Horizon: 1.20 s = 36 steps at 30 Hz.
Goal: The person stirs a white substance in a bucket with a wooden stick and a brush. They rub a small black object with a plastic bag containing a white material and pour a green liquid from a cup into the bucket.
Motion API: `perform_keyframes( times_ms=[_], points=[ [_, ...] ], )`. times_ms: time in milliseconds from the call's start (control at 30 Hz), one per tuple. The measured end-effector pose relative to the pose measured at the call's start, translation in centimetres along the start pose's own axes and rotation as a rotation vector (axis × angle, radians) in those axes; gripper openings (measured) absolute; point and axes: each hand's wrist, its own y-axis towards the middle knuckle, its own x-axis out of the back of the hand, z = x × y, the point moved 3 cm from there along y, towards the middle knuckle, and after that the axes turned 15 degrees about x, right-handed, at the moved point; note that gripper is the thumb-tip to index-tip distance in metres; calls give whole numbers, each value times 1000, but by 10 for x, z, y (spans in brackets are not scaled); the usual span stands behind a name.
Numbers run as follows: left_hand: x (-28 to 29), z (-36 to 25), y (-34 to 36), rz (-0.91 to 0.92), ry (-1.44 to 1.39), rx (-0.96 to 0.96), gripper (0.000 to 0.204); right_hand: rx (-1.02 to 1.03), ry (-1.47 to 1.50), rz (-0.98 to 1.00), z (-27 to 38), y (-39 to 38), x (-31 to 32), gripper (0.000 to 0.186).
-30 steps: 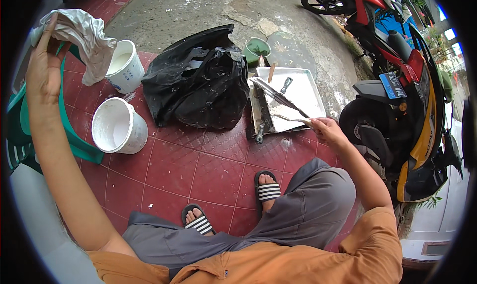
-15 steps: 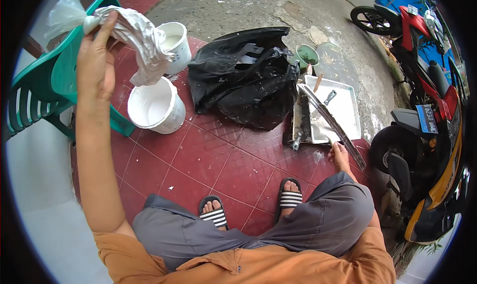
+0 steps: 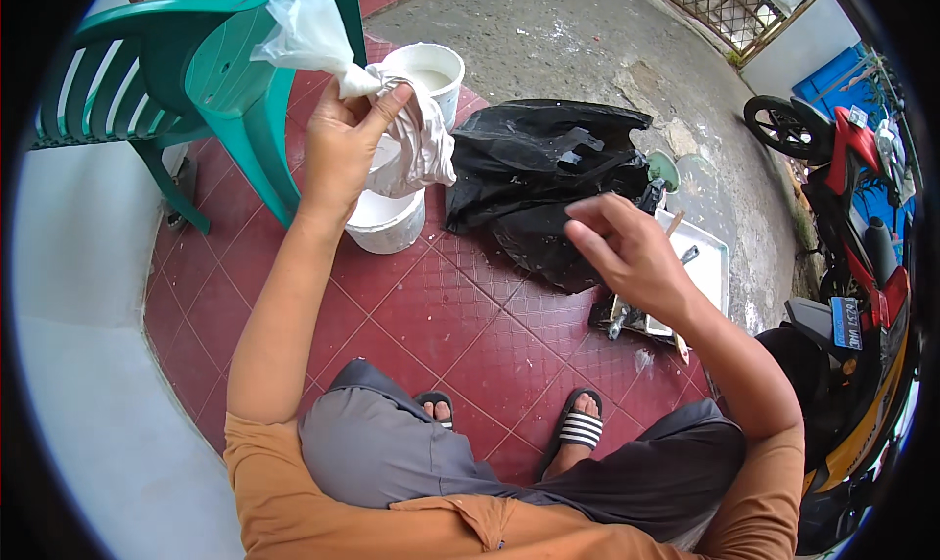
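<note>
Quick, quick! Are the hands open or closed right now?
Left hand: closed, pinching a white plastic bag by its twisted neck.
Right hand: partly open, nothing visible in it.

- Floor (image 3: 431, 315): square red tiles with pale joints, flecked with white; the surface carries a soft sheen.
- Ground (image 3: 578, 61): rough grey concrete, bordering the tiles, with lighter worn patches and white spatter.
- Near wall (image 3: 88, 315): plain and pale, rising along the left side.
- Chair (image 3: 230, 66): green plastic with a slatted part, standing on the tiles beside this wall.
- Grille (image 3: 723, 10): brownish lattice at upper right, next to a pale far wall (image 3: 808, 46).
- Motorcycle (image 3: 893, 291): red, black and yellow, at the right edge.
- Light: even daylight.
</note>
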Motion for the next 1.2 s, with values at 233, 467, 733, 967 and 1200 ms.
perform_keyframes(
  times_ms=[233, 467, 733, 967, 1200],
  points=[
    [-3, 9, -5, 20, 68, -45, 28, 125, 0, -296, -1, 121, -103, 50],
    [35, 27, 12, 3, 219, -187, 25, 125, -15, -389, -11, 144, -121, 22],
    [44, 55, 22, -65, 293, -65, 23, 93, 5, -402, -23, 155, -131, 17],
    [62, 71, 15, -45, 470, -285, 31, 210, 110, -426, -42, 159, -153, 19],
    [53, 58, -58, -18, 694, -578, 33, 139, 10, -418, -39, 148, -166, 19]
  ],
)
